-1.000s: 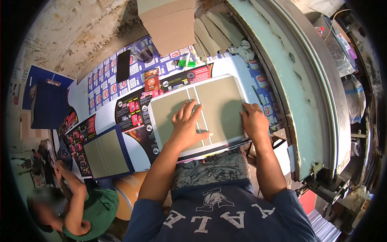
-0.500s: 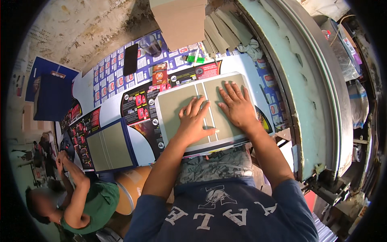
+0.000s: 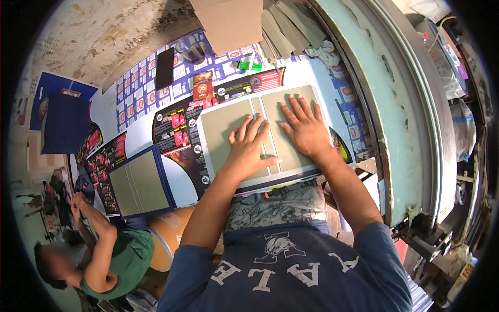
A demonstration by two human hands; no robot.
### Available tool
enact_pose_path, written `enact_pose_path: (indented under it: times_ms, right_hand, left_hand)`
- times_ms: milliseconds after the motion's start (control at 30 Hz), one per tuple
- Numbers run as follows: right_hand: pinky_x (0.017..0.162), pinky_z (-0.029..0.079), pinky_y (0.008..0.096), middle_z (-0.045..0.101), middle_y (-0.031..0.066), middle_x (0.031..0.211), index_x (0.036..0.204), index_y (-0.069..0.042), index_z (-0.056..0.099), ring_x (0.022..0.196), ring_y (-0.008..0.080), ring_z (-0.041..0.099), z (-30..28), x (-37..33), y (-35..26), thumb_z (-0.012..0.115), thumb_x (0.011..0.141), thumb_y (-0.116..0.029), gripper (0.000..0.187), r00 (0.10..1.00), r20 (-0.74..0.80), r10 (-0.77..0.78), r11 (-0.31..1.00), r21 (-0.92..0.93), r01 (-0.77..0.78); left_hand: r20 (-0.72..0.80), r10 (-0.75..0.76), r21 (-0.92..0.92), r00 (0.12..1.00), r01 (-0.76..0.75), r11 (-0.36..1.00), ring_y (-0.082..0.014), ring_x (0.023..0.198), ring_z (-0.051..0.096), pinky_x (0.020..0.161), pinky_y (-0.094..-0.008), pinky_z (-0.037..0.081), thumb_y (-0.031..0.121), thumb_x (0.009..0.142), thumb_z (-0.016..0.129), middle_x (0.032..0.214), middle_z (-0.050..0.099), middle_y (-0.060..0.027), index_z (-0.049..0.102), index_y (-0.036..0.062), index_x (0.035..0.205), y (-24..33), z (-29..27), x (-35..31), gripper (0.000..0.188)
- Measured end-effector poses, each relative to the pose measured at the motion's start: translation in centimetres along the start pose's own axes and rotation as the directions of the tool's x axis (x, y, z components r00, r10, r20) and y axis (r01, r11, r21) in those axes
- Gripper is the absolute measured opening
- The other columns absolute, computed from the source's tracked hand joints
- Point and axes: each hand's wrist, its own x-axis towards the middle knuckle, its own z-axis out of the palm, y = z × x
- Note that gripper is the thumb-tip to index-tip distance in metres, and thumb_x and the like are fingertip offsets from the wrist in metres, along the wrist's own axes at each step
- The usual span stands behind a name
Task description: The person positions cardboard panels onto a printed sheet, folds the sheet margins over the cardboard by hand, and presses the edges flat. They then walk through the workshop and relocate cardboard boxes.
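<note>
Two grey-brown cardboard panels [image 3: 224, 117] lie side by side on a white-edged sheet [image 3: 205, 151], with a narrow strip of the same board between them, like an opened book cover. My left hand [image 3: 248, 148] rests on the left panel with its fingers spread, its thumb reaching across the narrow strip. Flat on the right panel lies my right hand [image 3: 306, 130], fingers stretched out and slightly apart. Neither hand grasps anything; both touch the boards from above. The panels' near edge is close to my body.
Left of my work lies another board-lined blue cover [image 3: 146, 182]. Behind are a dark phone [image 3: 165, 68], a glass [image 3: 191, 49], a small red-brown packet [image 3: 203, 88] and a cardboard box [image 3: 228, 23]. A large green metal machine [image 3: 387, 104] borders the right. A person in green [image 3: 122, 265] sits at left.
The view has shifted slightly, so the table appears a little higher. Both hands stay on the boards in nearly the same positions.
</note>
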Motion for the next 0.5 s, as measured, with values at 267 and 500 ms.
enact_pose_path:
  times_ms: [267, 500]
  right_hand:
    - [0.123, 0.019, 0.0564, 0.031, 0.0077, 0.165, 0.156, -0.020, 0.039, 0.153, 0.0292, 0.026, -0.02, -0.22, -0.33, 0.041, 0.106, -0.045, 0.057, 0.999, -0.048, -0.005, 1.000, 0.008, 0.006]
    - [0.124, 0.016, 0.0560, 0.029, 0.0060, 0.166, 0.158, -0.021, 0.035, 0.154, 0.0274, 0.022, -0.15, -0.07, -0.40, 0.034, 0.107, -0.047, 0.058, 1.000, 0.010, 0.018, 1.000, -0.018, -0.018]
  left_hand:
    - [0.002, 0.011, 0.003, 1.000, -0.011, 1.000, -0.0349, 0.152, 0.020, 0.114, -0.0617, 0.019, 0.059, 0.072, 0.080, 0.163, 0.028, -0.0124, 0.040, 0.0078, 0.153, -0.10, 0.29, -0.20, 0.104]
    - [0.011, -0.003, 0.022, 1.000, 0.003, 1.000, -0.0342, 0.152, 0.020, 0.114, -0.0611, 0.019, 0.057, 0.071, 0.082, 0.163, 0.027, -0.0121, 0.040, 0.0079, 0.153, 0.13, 0.26, -0.07, 0.104]
